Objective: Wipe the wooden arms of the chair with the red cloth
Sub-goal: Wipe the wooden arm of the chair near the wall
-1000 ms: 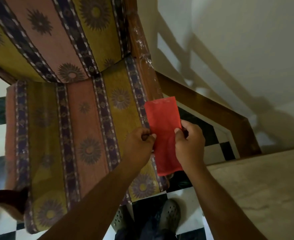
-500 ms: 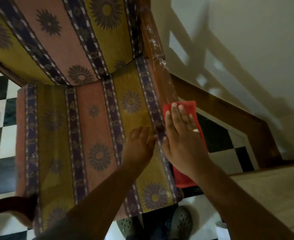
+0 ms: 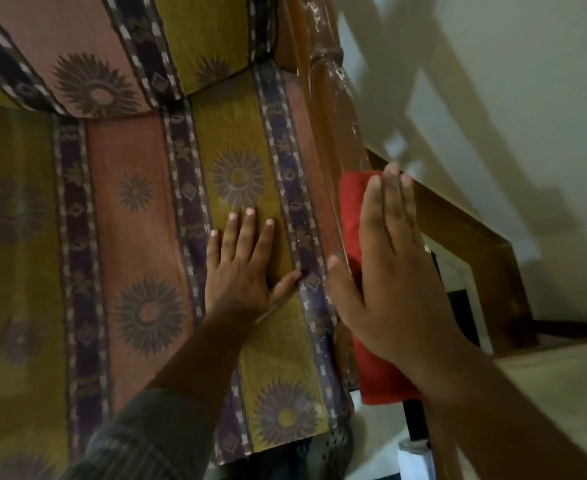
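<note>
The red cloth point(image 3: 350, 216) lies folded along the chair's right wooden arm point(image 3: 330, 109), a glossy brown rail with pale smears on it. My right hand point(image 3: 389, 271) lies flat on the cloth with fingers straight and together, pressing it onto the arm; most of the cloth is hidden under the palm, with its near end hanging out below the wrist. To the left, my left hand point(image 3: 243, 265) rests flat on the striped seat cushion point(image 3: 139, 237), fingers spread, holding nothing. The chair's left arm is out of view.
The patterned back cushion point(image 3: 77, 46) rises at the top left. A white wall point(image 3: 492, 81) and a brown wooden skirting point(image 3: 475, 244) run close on the right. A beige surface point(image 3: 544, 382) sits at lower right. My shoe point(image 3: 333, 448) stands on the tiled floor below the seat.
Both hands let go of the cloth's edges. The right hand flattened onto the cloth on the arm and slid it along the rail, while the left hand settled open on the seat cushion.
</note>
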`<control>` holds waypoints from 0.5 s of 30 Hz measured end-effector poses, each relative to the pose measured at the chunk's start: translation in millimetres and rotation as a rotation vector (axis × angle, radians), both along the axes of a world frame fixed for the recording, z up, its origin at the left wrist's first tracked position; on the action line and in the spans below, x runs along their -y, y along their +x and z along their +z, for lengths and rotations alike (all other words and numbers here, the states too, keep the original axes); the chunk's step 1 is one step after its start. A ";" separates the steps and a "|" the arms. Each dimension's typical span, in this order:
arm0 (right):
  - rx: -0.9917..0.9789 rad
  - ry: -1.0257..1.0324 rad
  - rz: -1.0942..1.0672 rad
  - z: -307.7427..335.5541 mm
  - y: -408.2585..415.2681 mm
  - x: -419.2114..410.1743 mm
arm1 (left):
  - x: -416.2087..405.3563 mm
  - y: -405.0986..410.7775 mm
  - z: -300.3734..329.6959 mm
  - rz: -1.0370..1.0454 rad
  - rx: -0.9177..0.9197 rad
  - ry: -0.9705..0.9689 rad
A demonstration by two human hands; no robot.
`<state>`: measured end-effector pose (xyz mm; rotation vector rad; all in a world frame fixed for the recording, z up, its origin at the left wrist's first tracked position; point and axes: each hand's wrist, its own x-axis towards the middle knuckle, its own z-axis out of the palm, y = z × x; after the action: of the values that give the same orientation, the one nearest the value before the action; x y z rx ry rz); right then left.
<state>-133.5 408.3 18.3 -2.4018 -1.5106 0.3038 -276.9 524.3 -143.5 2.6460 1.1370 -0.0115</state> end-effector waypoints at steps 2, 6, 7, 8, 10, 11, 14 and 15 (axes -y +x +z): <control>0.011 -0.034 -0.086 2.2 -4.8 0.8 | 0.4 -0.1 2.3 -0.004 -0.004 -0.003; 0.079 -0.046 -0.075 4.0 -24.4 26.4 | -1.1 -0.8 1.6 -0.010 0.019 0.008; 0.125 -0.051 -0.010 3.0 -27.6 32.6 | -0.6 -1.8 0.7 -0.013 0.015 0.014; 0.168 -0.070 0.056 2.2 -27.4 34.8 | -0.1 -2.0 -0.1 -0.015 0.016 0.017; 0.228 -0.134 0.165 1.9 -18.9 26.3 | 0.5 -3.4 -2.0 -0.020 0.030 0.028; 0.250 -0.159 0.218 3.2 -13.2 16.8 | 0.7 -3.5 -2.0 -0.024 0.035 0.032; 0.306 -0.191 0.321 6.6 -0.5 -15.6 | 1.3 -2.9 1.0 -0.026 0.053 0.023; 0.310 -0.191 0.312 7.2 2.8 -23.4 | 2.1 -2.6 1.2 -0.027 0.060 0.011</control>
<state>-130.7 431.7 25.5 -2.4367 -2.0896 0.1488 -279.5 522.2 -142.3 2.6526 1.0848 0.0683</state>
